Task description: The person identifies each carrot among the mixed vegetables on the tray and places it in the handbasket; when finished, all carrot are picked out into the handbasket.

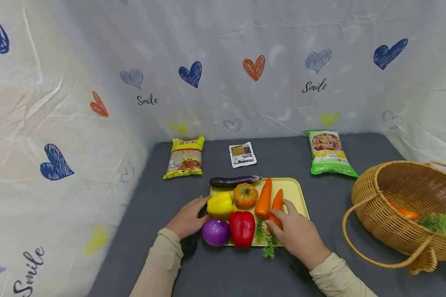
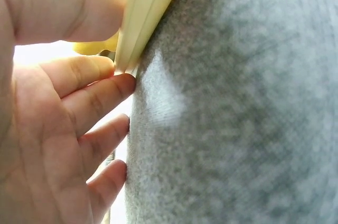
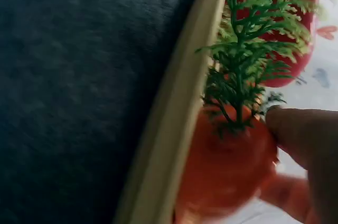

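On the yellow tray (image 1: 294,190) lie a yellow bell pepper (image 1: 219,205), a small pumpkin (image 1: 245,195), a red bell pepper (image 1: 242,230), a purple onion (image 1: 215,232), an eggplant (image 1: 232,181) along the back rim, and two carrots with green tops. My right hand (image 1: 300,235) holds the right-hand carrot (image 1: 277,201) between thumb and fingers; its orange root end (image 3: 222,171) and leafy top fill the right wrist view. The other carrot (image 1: 263,200) lies just left of it. My left hand (image 1: 187,218), fingers fairly straight, touches the tray's left edge (image 2: 150,12) beside the yellow pepper and onion.
A wicker basket (image 1: 368,185) with a carrot inside stands at the right, its handle reaching toward the tray. Along the back of the dark table (image 1: 145,231) lie a yellow food bag (image 1: 186,158), a white packet (image 1: 243,155) and a green-white bag (image 1: 328,152).
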`<action>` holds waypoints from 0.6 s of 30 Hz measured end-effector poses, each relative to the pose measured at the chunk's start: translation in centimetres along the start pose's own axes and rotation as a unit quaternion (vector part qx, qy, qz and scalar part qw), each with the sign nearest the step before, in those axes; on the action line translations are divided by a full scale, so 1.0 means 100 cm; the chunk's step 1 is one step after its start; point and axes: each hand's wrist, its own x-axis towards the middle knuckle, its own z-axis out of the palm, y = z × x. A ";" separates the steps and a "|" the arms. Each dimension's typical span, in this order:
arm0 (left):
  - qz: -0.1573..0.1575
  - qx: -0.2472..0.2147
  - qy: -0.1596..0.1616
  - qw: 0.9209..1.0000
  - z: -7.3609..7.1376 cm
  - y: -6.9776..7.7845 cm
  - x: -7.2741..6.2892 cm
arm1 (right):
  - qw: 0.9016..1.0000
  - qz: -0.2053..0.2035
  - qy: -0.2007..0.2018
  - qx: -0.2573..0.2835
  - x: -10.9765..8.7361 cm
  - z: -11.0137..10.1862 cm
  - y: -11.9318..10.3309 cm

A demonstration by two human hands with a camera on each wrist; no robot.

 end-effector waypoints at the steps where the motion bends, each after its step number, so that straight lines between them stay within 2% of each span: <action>1: 0.000 0.001 0.001 1.000 0.001 0.000 0.000 | 1.000 0.011 0.005 0.003 0.000 0.003 0.002; 4: -0.001 0.004 0.004 1.000 0.001 0.000 0.001 | 0.999 0.037 0.019 0.024 -0.001 0.004 0.005; 8: 0.003 0.008 0.008 1.000 0.000 0.000 0.001 | 0.997 0.066 0.000 0.046 -0.003 -0.004 0.005; 11: 0.005 0.007 0.003 1.000 0.000 0.001 0.000 | 0.997 0.066 0.009 0.035 -0.006 -0.018 0.004; 15: 0.004 0.004 0.002 1.000 0.001 0.002 -0.001 | 0.996 0.040 0.075 0.004 -0.015 -0.057 0.005; 18: 0.005 0.002 0.004 1.000 0.001 0.002 -0.002 | 0.987 0.021 0.160 -0.010 -0.027 -0.097 0.011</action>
